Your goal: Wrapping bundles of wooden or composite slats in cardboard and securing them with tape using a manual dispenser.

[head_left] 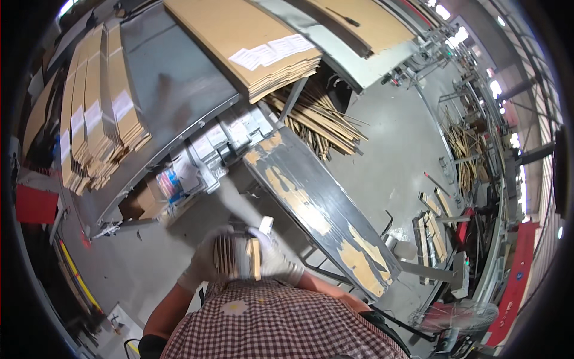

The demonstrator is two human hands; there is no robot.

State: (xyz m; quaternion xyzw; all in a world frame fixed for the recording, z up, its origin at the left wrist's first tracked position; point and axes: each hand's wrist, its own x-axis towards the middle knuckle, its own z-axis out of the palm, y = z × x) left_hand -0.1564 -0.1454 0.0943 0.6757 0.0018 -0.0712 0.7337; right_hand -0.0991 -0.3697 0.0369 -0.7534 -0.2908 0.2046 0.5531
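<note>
Item: cardboard bundle (238,257), small and blurred, held at your chest just above your checked shirt (269,323).
Left hand (203,263): gloved, wrapped round the bundle's left side.
Right hand (275,260): gloved, closed on its right side.
Ahead: worn grey bench (317,206), its paint chipped.
Left: steel table (173,78) with flat carton stacks (95,107).
Top: large carton stack (251,42).
Floor: wooden sticks (317,122) under the tables.

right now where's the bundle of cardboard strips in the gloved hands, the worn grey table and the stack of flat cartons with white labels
bundle of cardboard strips (238,256), head view, on the middle of its front face.
worn grey table (317,206), head view, on the scuffed top, mid-length.
stack of flat cartons (227,30), head view, on the bare brown top sheet.
</note>
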